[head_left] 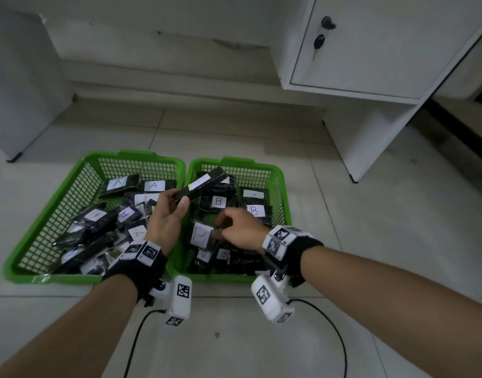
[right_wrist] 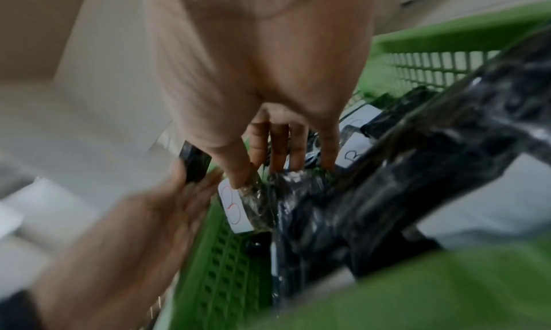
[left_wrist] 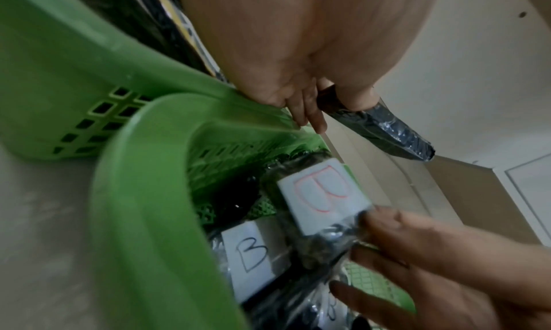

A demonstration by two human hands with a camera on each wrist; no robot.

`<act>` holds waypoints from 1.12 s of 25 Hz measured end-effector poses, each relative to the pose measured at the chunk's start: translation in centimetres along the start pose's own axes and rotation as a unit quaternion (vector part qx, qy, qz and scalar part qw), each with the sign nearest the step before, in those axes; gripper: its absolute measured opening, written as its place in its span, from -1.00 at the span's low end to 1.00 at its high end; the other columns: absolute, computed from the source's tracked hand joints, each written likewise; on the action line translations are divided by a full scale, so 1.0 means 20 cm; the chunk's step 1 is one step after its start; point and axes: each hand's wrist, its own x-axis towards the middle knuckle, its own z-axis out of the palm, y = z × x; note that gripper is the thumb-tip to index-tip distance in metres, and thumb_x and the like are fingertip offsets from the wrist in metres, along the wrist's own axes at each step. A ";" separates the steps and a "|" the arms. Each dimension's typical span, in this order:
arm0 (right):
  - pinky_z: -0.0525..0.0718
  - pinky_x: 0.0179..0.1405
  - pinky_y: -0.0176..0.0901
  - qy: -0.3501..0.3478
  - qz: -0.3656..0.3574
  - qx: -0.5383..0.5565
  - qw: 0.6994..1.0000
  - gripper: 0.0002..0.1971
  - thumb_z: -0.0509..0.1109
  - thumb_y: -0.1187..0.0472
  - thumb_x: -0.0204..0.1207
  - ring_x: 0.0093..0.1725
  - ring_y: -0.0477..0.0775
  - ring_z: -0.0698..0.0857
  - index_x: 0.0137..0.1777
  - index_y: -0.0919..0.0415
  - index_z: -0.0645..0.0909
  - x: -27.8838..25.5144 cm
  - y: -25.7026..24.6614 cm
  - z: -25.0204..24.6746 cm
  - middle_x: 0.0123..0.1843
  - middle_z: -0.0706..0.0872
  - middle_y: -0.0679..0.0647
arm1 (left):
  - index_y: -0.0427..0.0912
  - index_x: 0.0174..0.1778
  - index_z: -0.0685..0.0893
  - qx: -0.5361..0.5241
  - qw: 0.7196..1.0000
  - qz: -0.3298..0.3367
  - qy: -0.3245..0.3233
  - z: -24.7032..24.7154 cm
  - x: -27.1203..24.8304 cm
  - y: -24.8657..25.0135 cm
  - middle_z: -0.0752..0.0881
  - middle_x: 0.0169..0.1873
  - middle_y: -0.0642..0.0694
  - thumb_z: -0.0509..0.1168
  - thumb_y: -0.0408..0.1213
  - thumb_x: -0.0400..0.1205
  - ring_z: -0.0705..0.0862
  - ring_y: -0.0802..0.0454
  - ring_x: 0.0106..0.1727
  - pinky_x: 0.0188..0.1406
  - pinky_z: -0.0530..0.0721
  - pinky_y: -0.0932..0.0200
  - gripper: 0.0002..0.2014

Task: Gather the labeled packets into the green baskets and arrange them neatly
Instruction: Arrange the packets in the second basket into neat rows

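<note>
Two green baskets sit side by side on the floor. The left basket holds several black packets labeled A. The right basket holds packets labeled B. My left hand grips a black packet raised over the gap between the baskets, also seen as a dark packet in the left wrist view. My right hand pinches a packet with a red B label inside the right basket.
A white cabinet with a lock stands at the back right, its leg close to the right basket. A grey unit stands at the back left. Two black cables trail on the tiled floor near me.
</note>
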 end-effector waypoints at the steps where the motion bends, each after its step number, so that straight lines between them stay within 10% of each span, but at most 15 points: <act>1: 0.71 0.09 -0.05 -0.005 0.032 0.068 0.997 -0.80 0.51 0.17 0.59 0.10 0.10 0.74 0.17 0.14 0.66 -0.01 0.02 -0.05 0.18 0.74 0.05 | 0.01 0.38 0.52 -0.014 1.000 -0.006 0.002 0.00 0.00 0.00 0.71 0.15 0.03 0.24 -0.04 0.74 0.68 0.00 0.19 0.34 0.61 -0.17 -0.69; 8: 0.86 -0.23 -0.01 0.070 0.138 0.327 0.932 -0.74 0.30 0.25 0.75 0.14 0.24 0.78 0.38 0.26 0.61 -0.07 0.19 -0.49 0.30 0.74 0.30 | -0.01 0.39 0.52 -0.010 1.000 0.020 -0.003 0.00 0.02 -0.05 0.72 0.15 0.03 0.26 -0.02 0.72 0.67 0.00 0.22 0.31 0.62 -0.10 -0.65; 16: 0.79 -0.24 -0.16 -0.148 0.091 0.096 0.980 -0.75 0.41 0.25 0.69 -0.01 0.10 0.84 0.33 0.22 0.69 -0.04 0.06 -0.21 0.13 0.85 0.18 | -0.04 0.28 0.59 0.012 1.000 -0.005 0.016 0.01 -0.01 0.00 0.69 -0.01 0.01 0.04 0.06 0.80 0.64 -0.15 0.12 0.09 0.55 0.02 -0.65; 21: 0.81 0.05 -0.05 -0.019 0.030 -0.145 0.989 -0.75 0.39 0.42 0.57 0.07 0.11 0.80 0.15 0.18 0.79 0.02 0.06 -0.23 0.07 0.80 0.05 | 0.01 0.31 0.54 0.042 0.999 0.020 -0.002 0.00 -0.01 -0.02 0.70 0.06 -0.03 0.10 0.07 0.77 0.67 -0.13 0.12 0.16 0.64 -0.09 -0.69; 25: 0.75 0.00 -0.06 -0.109 0.064 -0.364 0.923 -0.65 0.53 0.34 0.47 0.09 0.14 0.72 0.25 0.17 0.66 -0.08 0.15 -0.30 0.15 0.74 0.11 | -0.08 0.39 0.45 0.173 0.980 0.082 -0.049 0.02 -0.06 -0.02 0.66 0.08 -0.08 0.13 -0.03 0.78 0.66 -0.09 0.00 -0.08 0.57 0.05 -0.68; 28: 0.69 0.15 -0.06 -0.117 0.064 -0.308 0.942 -0.47 0.66 0.25 0.42 0.20 0.13 0.69 0.38 0.13 0.63 -0.10 0.18 -0.32 0.26 0.71 0.06 | -0.05 0.39 0.42 0.212 0.971 0.092 -0.062 0.03 -0.06 -0.02 0.64 0.19 -0.13 0.14 0.01 0.76 0.67 -0.13 0.09 0.09 0.65 -0.08 -0.66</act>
